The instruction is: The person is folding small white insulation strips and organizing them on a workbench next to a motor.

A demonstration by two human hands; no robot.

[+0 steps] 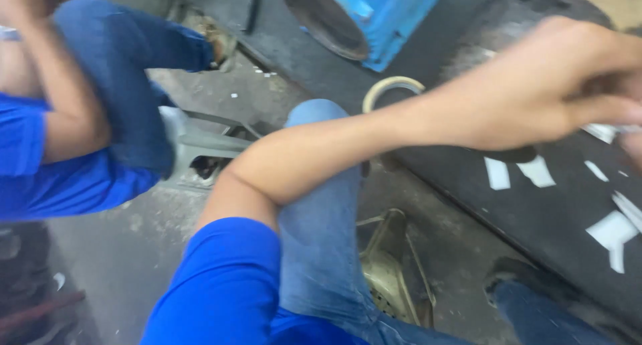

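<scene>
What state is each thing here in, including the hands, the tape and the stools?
Left hand: reached out over the dark mat, fingers pinched on a small white piece, blurred.
Right hand: out of view.
Tape roll: lying flat on the mat's edge.
Dark mat: spread out, white pieces stuck on it.
Grey stool: a second person sits on it.
Blue machine: resting on the floor.

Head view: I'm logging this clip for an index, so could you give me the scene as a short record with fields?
Setting: workshop floor, grey and dusty
Left hand: left hand reaching right over a dark surface with white tape pieces; something white at the fingertips, blurred
Right hand: only a blurred edge at the frame's right
Grip: cannot tell, motion blur
Nearby: tape roll behind the forearm, blue metal housing at top
Other person: seated at left, blue shirt and jeans
</scene>
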